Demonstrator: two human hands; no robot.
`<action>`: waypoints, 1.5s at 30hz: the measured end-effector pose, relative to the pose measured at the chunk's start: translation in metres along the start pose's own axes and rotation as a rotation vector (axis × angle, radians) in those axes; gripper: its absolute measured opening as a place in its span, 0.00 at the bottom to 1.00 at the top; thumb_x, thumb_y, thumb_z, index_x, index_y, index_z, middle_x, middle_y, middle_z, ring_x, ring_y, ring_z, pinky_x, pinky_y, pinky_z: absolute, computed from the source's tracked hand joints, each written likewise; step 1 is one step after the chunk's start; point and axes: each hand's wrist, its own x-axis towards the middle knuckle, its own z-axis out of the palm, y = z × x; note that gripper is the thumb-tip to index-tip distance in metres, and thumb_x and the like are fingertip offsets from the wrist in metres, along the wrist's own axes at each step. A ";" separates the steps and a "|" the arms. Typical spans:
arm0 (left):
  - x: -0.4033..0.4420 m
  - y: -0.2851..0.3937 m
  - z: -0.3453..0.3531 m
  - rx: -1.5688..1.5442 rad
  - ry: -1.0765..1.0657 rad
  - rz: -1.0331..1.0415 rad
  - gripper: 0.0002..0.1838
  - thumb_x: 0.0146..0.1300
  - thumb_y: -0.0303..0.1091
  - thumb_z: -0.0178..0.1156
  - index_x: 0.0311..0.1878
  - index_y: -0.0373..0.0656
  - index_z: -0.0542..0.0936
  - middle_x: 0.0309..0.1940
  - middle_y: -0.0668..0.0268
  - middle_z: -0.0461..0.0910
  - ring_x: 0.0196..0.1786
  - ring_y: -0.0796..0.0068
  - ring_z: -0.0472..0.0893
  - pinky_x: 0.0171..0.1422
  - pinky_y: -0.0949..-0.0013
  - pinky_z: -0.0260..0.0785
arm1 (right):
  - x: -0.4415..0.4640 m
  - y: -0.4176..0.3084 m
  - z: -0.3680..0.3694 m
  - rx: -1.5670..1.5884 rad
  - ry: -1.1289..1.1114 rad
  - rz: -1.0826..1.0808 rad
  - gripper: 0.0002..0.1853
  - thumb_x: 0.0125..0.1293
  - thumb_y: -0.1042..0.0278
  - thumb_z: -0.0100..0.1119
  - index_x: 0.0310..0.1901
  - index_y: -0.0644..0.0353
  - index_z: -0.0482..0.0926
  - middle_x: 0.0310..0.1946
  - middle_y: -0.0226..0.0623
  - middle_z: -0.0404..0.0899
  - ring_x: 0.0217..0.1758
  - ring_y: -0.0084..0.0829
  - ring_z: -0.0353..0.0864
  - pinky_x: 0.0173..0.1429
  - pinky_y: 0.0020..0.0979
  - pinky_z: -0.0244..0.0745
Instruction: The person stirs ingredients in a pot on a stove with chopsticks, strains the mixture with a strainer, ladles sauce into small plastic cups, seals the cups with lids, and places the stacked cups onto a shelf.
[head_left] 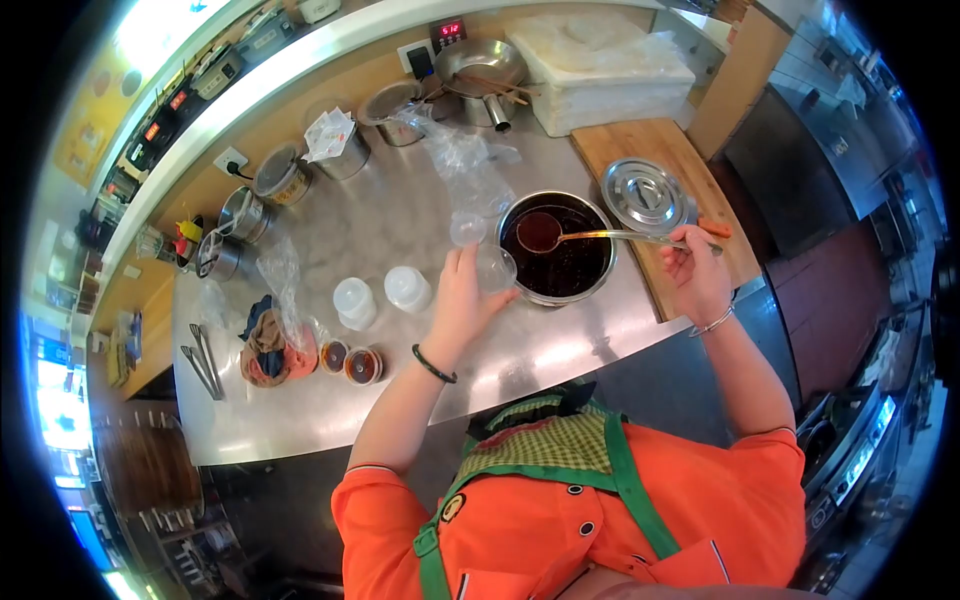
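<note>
My right hand [697, 278] grips the end of a ladle's long handle. The ladle [625, 234] reaches left over a steel pot [612, 262] of dark liquid, and its bowl looks filled with dark reddish-brown liquid. In my left hand [466, 300] is a small clear plastic cup [497, 268], held tilted against the pot's left rim. Behind that hand another clear cup [468, 229] shows beside a crumpled plastic bag [462, 160]. To the left are stacks of white cups [408, 288] and lidded cups [363, 366] of dark sauce.
A cutting board [735, 265] on the right bears a steel lid [645, 195]. Several pots [283, 176] and a pan [480, 66] line the back, beside a white foam box [610, 80]. Tongs [201, 362] and crumpled cloths [264, 345] lie at the left of the steel counter [300, 415].
</note>
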 end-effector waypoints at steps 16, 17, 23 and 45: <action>0.040 0.027 0.053 -0.092 0.121 0.030 0.53 0.39 0.39 0.73 0.65 0.29 0.52 0.50 0.50 0.71 0.53 0.53 0.69 0.60 0.59 0.61 | -0.030 -0.026 0.009 -0.286 -0.176 -0.208 0.11 0.70 0.67 0.41 0.38 0.64 0.73 0.30 0.36 0.74 0.34 0.24 0.74 0.42 0.25 0.70; 0.039 0.027 0.054 -0.107 0.126 0.017 0.53 0.38 0.38 0.73 0.65 0.29 0.51 0.49 0.51 0.71 0.53 0.53 0.69 0.60 0.59 0.61 | -0.034 -0.029 0.010 -0.428 -0.222 -0.307 0.11 0.69 0.68 0.41 0.38 0.64 0.73 0.30 0.36 0.74 0.34 0.24 0.74 0.43 0.25 0.70; 0.036 0.022 0.053 -0.131 0.182 0.053 0.53 0.38 0.36 0.73 0.65 0.31 0.51 0.50 0.53 0.71 0.53 0.54 0.69 0.60 0.58 0.60 | -0.048 -0.049 0.017 -0.905 -0.546 -0.702 0.10 0.68 0.70 0.42 0.37 0.65 0.74 0.31 0.37 0.75 0.34 0.24 0.73 0.41 0.27 0.69; 0.006 -0.010 0.039 -0.181 0.202 0.005 0.54 0.37 0.35 0.74 0.66 0.34 0.52 0.48 0.56 0.72 0.51 0.56 0.70 0.58 0.58 0.60 | -0.033 0.038 -0.037 -0.466 -0.064 -0.197 0.12 0.70 0.65 0.42 0.37 0.64 0.73 0.30 0.35 0.75 0.32 0.21 0.74 0.41 0.23 0.71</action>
